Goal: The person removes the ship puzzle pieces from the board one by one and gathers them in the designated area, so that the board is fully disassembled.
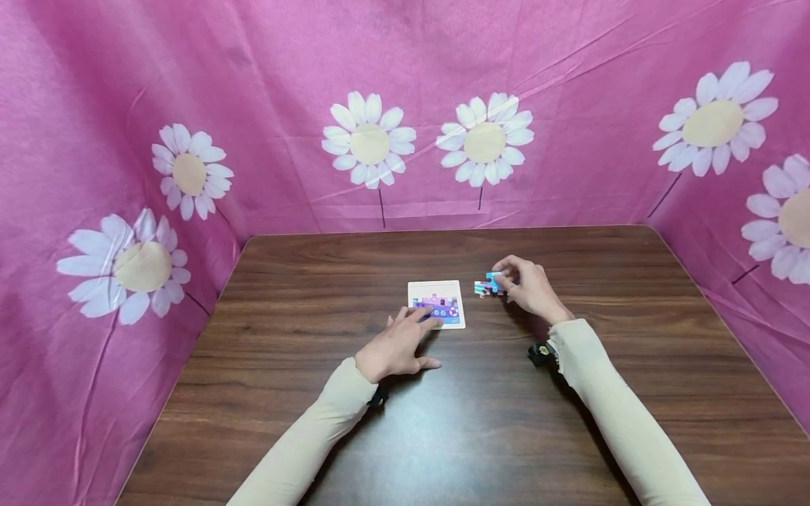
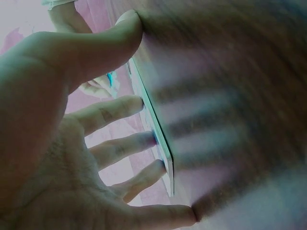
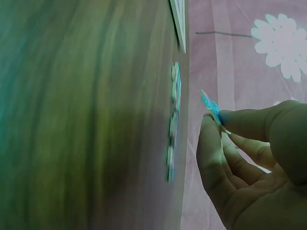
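Note:
A small jigsaw board [image 1: 436, 288] with a pale frame and a purple-and-blue picture lies mid-table. My left hand [image 1: 397, 346] rests with spread, fairly straight fingers on its near left part; in the left wrist view the fingertips [image 2: 132, 101] touch the board's face and edge. Between thumb and fingertips, my right hand [image 1: 531, 287] pinches a blue jigsaw piece [image 3: 211, 108], which is raised off the table. Below it several loose jigsaw pieces [image 3: 173, 120] lie flat in a group, right of the board; my right hand partly hides them in the head view.
The brown wooden table [image 1: 304, 281] has its far edge against a pink curtain [image 1: 278, 84] printed with white daisies. The curtain also hangs along the left and right sides. A dark band [image 1: 540, 353] sits at the right wrist.

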`<state>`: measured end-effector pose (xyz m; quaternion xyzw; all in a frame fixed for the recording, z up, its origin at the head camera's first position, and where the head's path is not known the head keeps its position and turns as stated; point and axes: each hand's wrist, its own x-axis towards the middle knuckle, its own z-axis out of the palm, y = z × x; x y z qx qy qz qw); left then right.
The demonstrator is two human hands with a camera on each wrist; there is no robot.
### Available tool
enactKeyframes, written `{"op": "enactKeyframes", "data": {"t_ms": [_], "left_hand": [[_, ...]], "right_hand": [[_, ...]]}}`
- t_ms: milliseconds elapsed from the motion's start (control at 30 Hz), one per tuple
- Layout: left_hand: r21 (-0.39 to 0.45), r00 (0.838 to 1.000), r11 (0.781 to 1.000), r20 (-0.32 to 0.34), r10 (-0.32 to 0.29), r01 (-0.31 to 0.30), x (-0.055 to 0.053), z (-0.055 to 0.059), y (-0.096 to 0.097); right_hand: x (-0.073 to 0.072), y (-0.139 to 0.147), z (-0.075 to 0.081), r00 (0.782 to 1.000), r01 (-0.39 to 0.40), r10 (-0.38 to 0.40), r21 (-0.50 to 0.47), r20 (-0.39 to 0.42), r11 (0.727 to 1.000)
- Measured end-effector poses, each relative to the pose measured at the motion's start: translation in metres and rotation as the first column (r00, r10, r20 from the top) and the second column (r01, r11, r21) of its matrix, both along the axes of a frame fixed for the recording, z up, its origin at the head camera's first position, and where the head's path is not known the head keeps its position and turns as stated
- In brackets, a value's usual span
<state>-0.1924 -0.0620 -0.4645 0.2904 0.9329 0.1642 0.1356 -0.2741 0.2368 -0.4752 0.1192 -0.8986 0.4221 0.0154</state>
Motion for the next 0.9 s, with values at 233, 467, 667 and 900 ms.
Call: {"op": "enactKeyframes", "data": {"t_ms": [233,467,667,900], "left_hand": [[0.006,1.000,1.000,0.004,-0.001,0.001,-0.001,0.001,-0.001],[-0.001,1.000,1.000,0.005,0.000,0.000,-0.002,0.001,-0.001],[0.003,1.000,1.000,0.002,-0.005,0.005,-0.002,0.000,-0.001],[0.008,1.000,1.000,-0.001,-0.006,0.006,-0.002,-0.002,-0.001]], "right_hand": [[0.003,0.018,0.003,0.998,0.040,-0.041,0.028,0.043,0.999],[0.006,0.032,0.004,0.995,0.070,-0.072,0.038,0.064,0.997],[0.007,0.041,0.002,0.991,0.097,-0.100,0.045,0.087,0.994],[0.007,0.048,0.001,0.987,0.105,-0.113,0.074,0.116,0.992]]}}
